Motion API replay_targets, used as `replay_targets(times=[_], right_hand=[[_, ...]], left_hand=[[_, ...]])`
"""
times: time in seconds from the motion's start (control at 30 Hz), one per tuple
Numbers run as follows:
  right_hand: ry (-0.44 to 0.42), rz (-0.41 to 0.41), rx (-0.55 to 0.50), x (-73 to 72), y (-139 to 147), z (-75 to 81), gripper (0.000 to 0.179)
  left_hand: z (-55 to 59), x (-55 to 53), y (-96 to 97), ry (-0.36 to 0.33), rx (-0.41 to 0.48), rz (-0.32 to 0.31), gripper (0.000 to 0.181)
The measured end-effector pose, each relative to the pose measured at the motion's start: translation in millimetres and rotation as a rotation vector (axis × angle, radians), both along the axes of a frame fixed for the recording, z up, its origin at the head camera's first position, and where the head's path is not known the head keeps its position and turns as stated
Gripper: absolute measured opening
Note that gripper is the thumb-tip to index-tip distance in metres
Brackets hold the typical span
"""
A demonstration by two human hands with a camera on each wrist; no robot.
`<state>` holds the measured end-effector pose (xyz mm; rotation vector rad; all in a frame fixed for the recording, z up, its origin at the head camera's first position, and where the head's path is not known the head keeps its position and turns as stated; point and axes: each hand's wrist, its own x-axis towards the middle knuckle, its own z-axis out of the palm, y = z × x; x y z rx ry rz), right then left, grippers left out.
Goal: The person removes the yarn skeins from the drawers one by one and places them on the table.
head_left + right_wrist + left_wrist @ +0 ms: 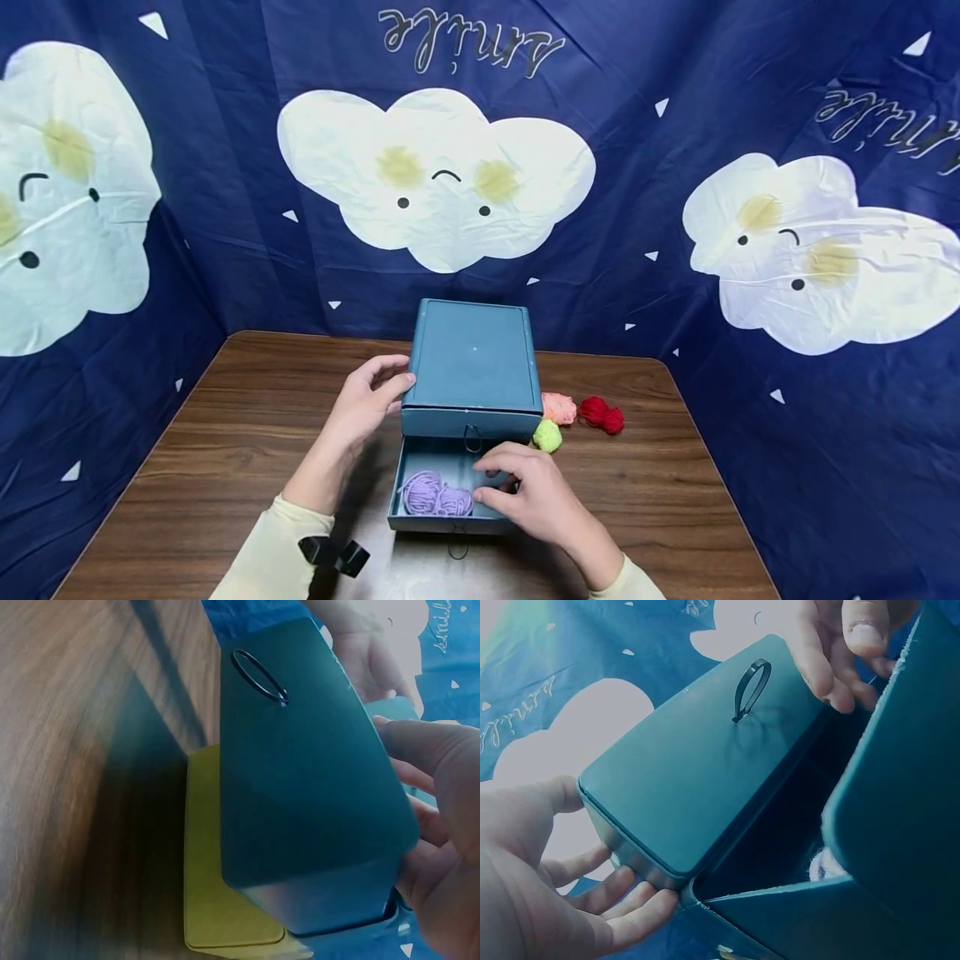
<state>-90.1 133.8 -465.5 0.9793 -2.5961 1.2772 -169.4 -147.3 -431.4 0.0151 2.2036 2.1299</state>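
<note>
A blue-green drawer box stands on the table with its lower drawer pulled out. A skein of purple yarn lies at the drawer's left front. My left hand touches the box's left side, thumb near the top edge and fingers spread along the wall, as the left wrist view shows. Above the drawer's right part is my right hand, thumb and fingers apart. In the right wrist view, the fingers of that hand are partly hidden behind the drawer front.
Peach yarn, a yellow-green ball of yarn and red yarn lie right of the box. Black loop pulls hang on the drawer fronts. A yellow part shows under the drawer. Blue cloth hangs behind the wooden table.
</note>
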Motion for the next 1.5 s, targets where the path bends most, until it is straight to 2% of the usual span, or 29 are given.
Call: replay_targets(times=[0.23, 0.43, 0.73, 1.17, 1.5], right_hand=[[-0.039, 0.038, 0.066, -0.8, -11, -2.0, 0.028], [-0.04, 0.029, 0.127, -2.3, -16, -4.9, 0.031], [-0.023, 0.072, 0.195, -7.0, -23, -2.0, 0.032], [0.047, 0.121, 0.398, -16.7, -31, 3.4, 0.03], [0.026, 0.181, 0.459, -24.1, -32, 2.4, 0.028]], left_hand=[[1.2, 0.4, -0.1, 0.005, -0.022, -0.006, 0.046], [1.7, 1.5, 1.1, 0.004, -0.016, 0.003, 0.046], [1.7, 1.4, 1.4, -0.002, -0.013, 0.022, 0.045], [-2.4, 0.8, 4.9, 0.015, -0.02, 0.044, 0.043], [-1.7, 0.0, 4.4, 0.037, -0.033, 0.036, 0.043]])
